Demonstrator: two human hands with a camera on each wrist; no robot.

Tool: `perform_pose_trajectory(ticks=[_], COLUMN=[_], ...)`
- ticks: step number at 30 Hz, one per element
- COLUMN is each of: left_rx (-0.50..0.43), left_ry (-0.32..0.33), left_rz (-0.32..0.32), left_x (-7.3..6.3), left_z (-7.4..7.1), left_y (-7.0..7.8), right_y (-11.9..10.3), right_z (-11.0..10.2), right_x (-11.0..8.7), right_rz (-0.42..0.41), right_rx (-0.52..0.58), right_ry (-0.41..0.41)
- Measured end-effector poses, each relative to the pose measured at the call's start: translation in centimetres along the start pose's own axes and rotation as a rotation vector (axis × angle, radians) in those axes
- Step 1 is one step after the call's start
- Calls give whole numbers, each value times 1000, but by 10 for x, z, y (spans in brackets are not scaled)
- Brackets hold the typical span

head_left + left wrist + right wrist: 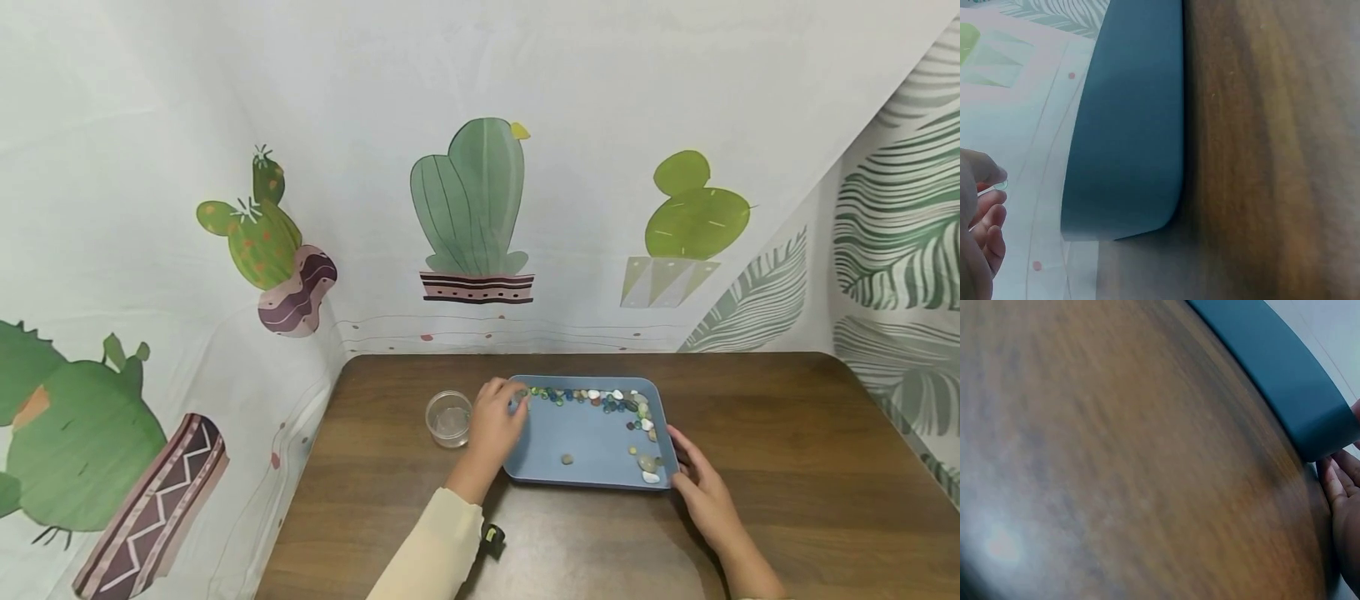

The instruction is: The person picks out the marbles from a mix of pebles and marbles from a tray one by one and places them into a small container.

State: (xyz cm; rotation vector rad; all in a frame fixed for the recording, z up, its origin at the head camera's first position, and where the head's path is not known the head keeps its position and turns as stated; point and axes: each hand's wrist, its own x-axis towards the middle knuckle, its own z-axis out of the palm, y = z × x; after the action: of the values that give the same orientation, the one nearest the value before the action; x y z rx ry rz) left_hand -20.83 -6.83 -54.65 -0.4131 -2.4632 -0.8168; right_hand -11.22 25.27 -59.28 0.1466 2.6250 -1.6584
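My left hand (495, 417) is over the left end of a blue tray (585, 437). Its thumb and finger pinch a small clear greenish glass pebble (1001, 185), seen in the left wrist view. At the tray's right end my right hand (705, 492) grips the rim near the front corner; in the right wrist view its fingers (1333, 481) lie against the tray's outer end. Glass pebbles (555, 395) and stones line the tray's back edge and run down its right side. One tan stone (567, 459) lies alone near the front.
A round clear container (448, 419) stands on the wooden table (375, 500) left of the tray, close beside my left hand. A small black object (492, 537) shows by the left sleeve. Behind the table hangs a white cloth (585, 225) printed with cacti.
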Motion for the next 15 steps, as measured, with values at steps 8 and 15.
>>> perform_pose_trajectory(ticks=[8,15], left_rx=[-47,-70], left_ry=[97,123], left_rz=[-2,-38], left_x=[-11,-20], left_z=[-13,-29], left_y=[-6,-14], right_y=[2,4], right_z=[0,0], right_x=[-1,1], right_rz=[-18,-9], right_rx=[8,13], right_ry=[5,-4])
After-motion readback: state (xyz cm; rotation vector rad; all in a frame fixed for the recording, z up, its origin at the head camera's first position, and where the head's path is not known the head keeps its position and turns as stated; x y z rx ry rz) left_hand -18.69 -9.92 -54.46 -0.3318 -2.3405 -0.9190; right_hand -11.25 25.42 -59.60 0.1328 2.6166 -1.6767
